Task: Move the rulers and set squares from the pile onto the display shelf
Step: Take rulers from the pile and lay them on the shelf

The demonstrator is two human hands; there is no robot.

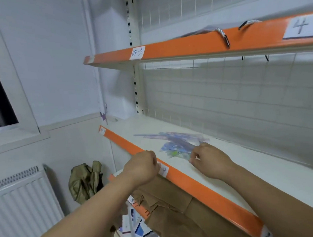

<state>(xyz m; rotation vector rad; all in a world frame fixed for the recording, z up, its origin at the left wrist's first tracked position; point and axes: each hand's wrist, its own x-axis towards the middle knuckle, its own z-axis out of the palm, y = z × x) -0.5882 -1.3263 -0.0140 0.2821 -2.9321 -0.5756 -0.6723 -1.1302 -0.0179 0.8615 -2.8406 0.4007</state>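
Left hand [142, 166] is hanging curled, empty. Right hand [209, 161] is hovering at the rulers [178, 140], grip unclear. They're probably light and slippery, so pinch an edge.

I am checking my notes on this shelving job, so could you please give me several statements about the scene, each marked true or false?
1. The pile of rulers and set squares lies on the middle shelf. True.
2. The left hand is on the pile. False: it is at the shelf's orange front edge, beside a paper label. It is the right hand that is at the pile's near edge.
3. A white radiator stands at the lower left. True.
4. The upper shelf has a blue front edge. False: it is orange.
5. A tag on the upper shelf reads D4-5. True.
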